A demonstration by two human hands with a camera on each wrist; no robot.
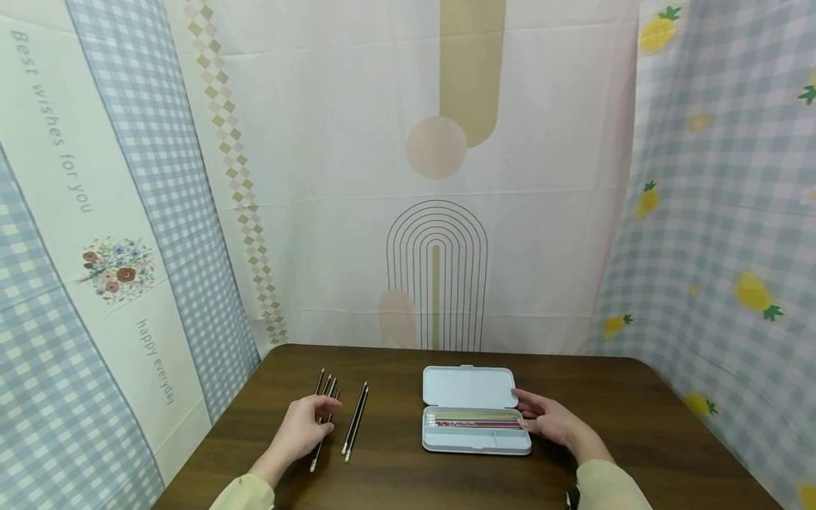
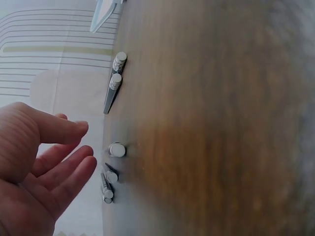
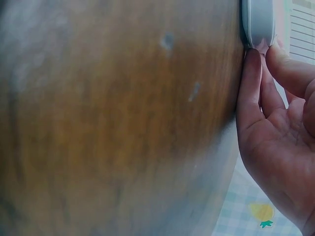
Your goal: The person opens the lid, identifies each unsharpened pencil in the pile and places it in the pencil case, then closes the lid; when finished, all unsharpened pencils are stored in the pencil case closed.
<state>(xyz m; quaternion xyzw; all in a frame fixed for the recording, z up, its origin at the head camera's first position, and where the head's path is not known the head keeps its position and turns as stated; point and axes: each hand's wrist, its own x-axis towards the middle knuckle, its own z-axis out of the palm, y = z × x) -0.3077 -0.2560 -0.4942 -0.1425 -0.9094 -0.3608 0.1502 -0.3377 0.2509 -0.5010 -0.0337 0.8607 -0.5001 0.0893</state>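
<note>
A pale blue pencil case (image 1: 459,440) lies with its lid (image 1: 468,387) folded back on the table. Yellow and red pencils (image 1: 472,423) fill its rear compartment. My right hand (image 1: 554,421) holds the case's right end, thumb on the rim and fingers at its side; in the right wrist view they meet the case's rounded end (image 3: 261,22). Over several black pencils (image 1: 316,457) with white erasers hovers my left hand (image 1: 302,428), thumb and fingers apart. The left wrist view shows nothing between them. Two more black pencils (image 1: 355,425) lie just to its right.
The brown wooden table (image 1: 389,489) has rounded far corners. Behind it hangs a white patterned cloth (image 1: 331,248). Checked cloths (image 1: 714,234) hang along both sides.
</note>
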